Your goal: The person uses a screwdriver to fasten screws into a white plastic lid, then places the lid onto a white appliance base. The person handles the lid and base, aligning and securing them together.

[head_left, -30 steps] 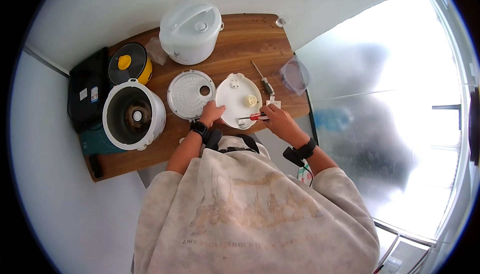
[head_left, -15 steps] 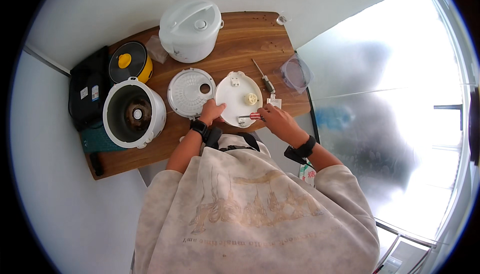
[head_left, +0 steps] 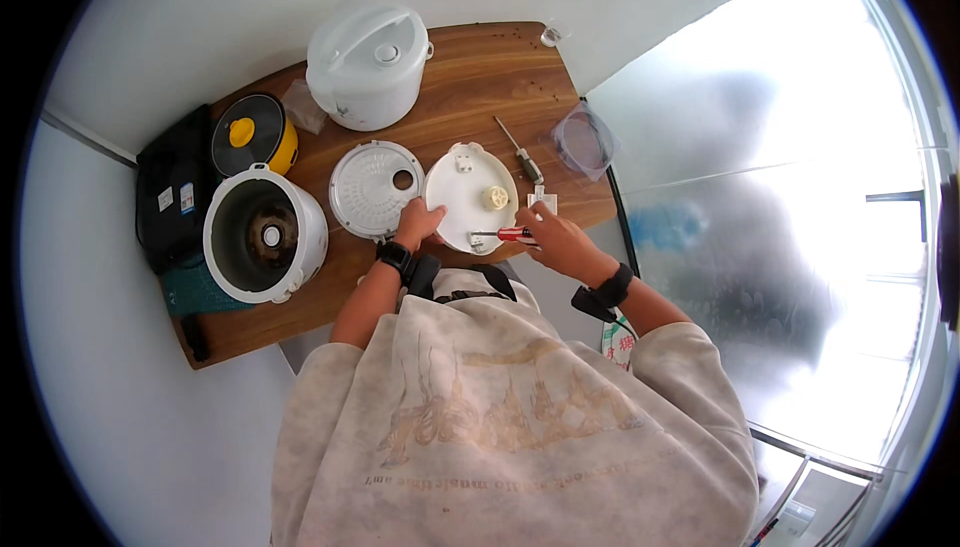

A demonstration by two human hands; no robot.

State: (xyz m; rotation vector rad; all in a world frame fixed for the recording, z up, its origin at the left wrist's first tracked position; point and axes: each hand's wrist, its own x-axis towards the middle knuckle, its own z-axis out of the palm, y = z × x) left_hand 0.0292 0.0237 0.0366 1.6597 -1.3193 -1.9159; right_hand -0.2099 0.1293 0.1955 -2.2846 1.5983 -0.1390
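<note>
My left hand (head_left: 418,222) grips the left rim of a round white plastic lid (head_left: 462,192), thumb on top and fingers partly hidden below. The lid lies with its hollow side up; a cream knob-like fitting (head_left: 495,197) stands inside it. In my right hand (head_left: 562,240) is a red-handled screwdriver (head_left: 511,234), lying nearly level and pointing left. Its tip meets a small white bracket (head_left: 477,242) at the lid's near edge; whether it sits in a screw cannot be seen. Left of the lid, a perforated round cover (head_left: 375,182) with one dark hole lies close to my left hand.
A second screwdriver (head_left: 520,152) and a small white part (head_left: 542,203) lie right of the lid, near a clear plastic container (head_left: 585,142). An open cooker body (head_left: 312,247), a yellow pot (head_left: 285,152), a black case (head_left: 165,217) and a closed white cooker (head_left: 375,92) occupy the left and back.
The whole view has shifted slightly, with the table things moving a little left. Both hands keep their holds on the lid and the screwdriver; the right fingers have changed position slightly around the handle.
</note>
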